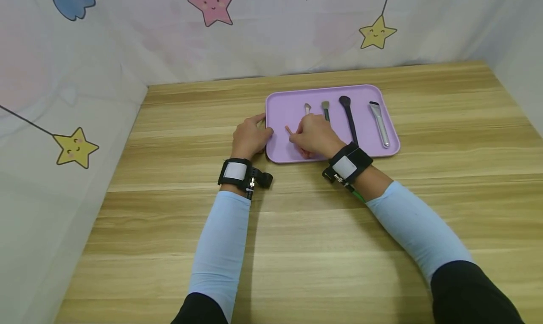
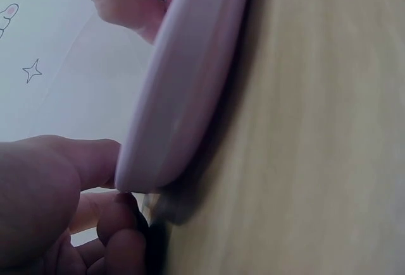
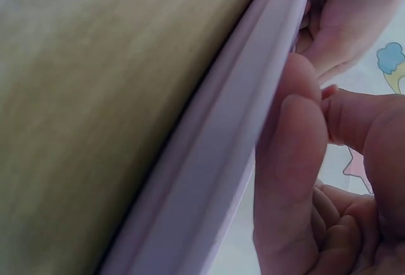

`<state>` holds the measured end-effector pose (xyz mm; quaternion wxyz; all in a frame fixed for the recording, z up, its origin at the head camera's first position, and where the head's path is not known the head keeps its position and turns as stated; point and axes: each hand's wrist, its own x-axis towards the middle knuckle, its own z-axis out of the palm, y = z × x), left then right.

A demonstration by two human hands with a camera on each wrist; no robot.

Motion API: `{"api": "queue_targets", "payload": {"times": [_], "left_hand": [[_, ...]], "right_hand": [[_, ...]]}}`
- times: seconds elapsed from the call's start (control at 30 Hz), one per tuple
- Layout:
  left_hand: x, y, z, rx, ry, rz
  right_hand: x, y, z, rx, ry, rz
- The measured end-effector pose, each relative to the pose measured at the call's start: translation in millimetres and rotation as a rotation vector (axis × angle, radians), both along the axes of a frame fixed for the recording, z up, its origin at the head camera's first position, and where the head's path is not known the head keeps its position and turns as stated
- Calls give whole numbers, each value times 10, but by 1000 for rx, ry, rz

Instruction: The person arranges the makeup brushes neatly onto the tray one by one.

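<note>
A lilac tray (image 1: 280,104) lies on the wooden table with several makeup brushes on it. My left hand (image 1: 250,136) grips the tray's left rim, thumb on top and the other fingers low at the side. Over the tray's left part, my right hand (image 1: 316,135) pinches a slim pinkish stick (image 1: 288,129); most of it is hidden by the fingers. Beyond that hand lie a small pale brush (image 1: 307,108) and a green-handled brush (image 1: 325,108), both partly covered. A black brush (image 1: 348,114) and a silver-handled brush (image 1: 380,126) lie to the right.
The wooden table (image 1: 297,248) extends around the tray. A white curtain (image 1: 271,41) with printed stars borders the back and left side. Each wrist carries a strapped camera, and a cable (image 1: 358,195) runs along the right forearm.
</note>
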<state>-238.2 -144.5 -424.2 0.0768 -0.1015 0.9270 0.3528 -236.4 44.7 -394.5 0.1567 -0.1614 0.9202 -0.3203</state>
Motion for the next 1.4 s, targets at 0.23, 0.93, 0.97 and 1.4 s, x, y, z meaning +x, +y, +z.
{"api": "queue_targets", "payload": {"times": [0.23,0.93,0.97,1.4], "left_hand": [[13,2,7,-6,18,-2],[9,-6,15,7,8,-5],[10,-4,11,9,7,-4],[63,-146,81,68,-28,-69]], "right_hand": [[-40,-105,-26,83,-5,13],[-5,-171,-26,110,14,16],[0,-166,-25,109,15,17],[342,213,332,-3,301,-41]]}}
